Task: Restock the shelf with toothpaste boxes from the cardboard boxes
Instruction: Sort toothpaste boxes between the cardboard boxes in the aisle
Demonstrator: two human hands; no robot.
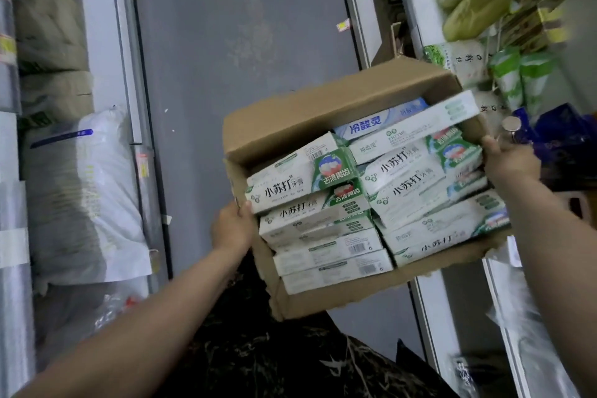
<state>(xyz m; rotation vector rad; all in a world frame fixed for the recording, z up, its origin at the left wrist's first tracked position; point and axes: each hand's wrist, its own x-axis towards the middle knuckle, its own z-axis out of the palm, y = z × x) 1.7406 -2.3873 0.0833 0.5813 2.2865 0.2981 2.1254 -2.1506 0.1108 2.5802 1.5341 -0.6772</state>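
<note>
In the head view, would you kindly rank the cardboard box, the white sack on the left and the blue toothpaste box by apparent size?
1. cardboard box
2. white sack, close behind it; it lies farther off, so true order is unsure
3. blue toothpaste box, clearly smallest, partly hidden

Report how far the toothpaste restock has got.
Done: nothing shelved that this view shows. In hand: the cardboard box, open-topped, is held up in the aisle by the left hand and right hand, one on each side. Left: it is packed with toothpaste boxes, all yet to go onto a shelf.
</note>
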